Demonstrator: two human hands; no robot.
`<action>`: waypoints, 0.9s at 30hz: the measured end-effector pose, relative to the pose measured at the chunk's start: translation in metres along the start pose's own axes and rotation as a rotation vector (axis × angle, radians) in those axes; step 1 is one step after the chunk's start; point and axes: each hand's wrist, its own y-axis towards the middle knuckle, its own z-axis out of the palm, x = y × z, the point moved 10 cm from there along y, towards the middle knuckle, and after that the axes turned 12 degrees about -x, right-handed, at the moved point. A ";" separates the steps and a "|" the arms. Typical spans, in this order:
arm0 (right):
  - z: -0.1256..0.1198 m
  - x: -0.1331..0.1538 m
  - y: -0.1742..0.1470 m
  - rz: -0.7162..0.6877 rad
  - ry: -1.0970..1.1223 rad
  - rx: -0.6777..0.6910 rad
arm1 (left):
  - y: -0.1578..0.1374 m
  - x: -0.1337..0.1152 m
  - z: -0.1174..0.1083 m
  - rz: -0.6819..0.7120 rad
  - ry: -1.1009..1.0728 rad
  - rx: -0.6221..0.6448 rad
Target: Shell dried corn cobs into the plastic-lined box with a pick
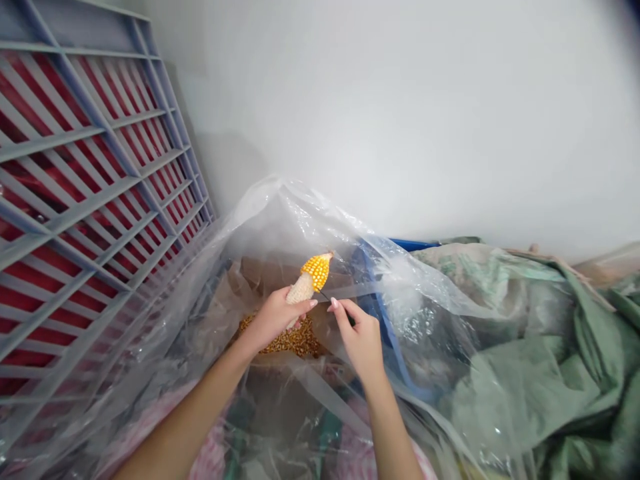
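My left hand point(283, 317) is closed around the bare, pale lower part of a corn cob point(316, 272). Yellow kernels still cover the cob's upper end, which tilts up and to the right. Just right of it, my right hand point(357, 327) pinches a thin dark pointed tool point(324, 295); its handle is mostly hidden in the fingers. The tool's tip reaches the lower edge of the kernels. Below both hands, loose corn kernels point(295, 339) lie heaped in a brown-lined container point(335, 365).
A clear plastic sheet point(270, 200) drapes around the container and over my lap. To the left stands a grey plastic crate point(95, 133) with red showing through its slats. A blue bin point(395, 347) and crumpled green sacking point(530, 373) are on the right. A white wall point(400, 120) rises behind.
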 end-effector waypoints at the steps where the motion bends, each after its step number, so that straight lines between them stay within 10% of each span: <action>1: -0.003 -0.001 0.001 0.002 -0.001 -0.017 | 0.001 -0.001 -0.001 0.020 0.027 -0.016; 15: -0.005 -0.017 0.006 -0.120 -0.568 0.013 | 0.000 -0.004 0.005 0.389 1.057 -0.180; 27: 0.022 -0.040 0.004 -0.202 -0.680 0.074 | 0.006 0.021 0.020 0.370 1.157 -0.004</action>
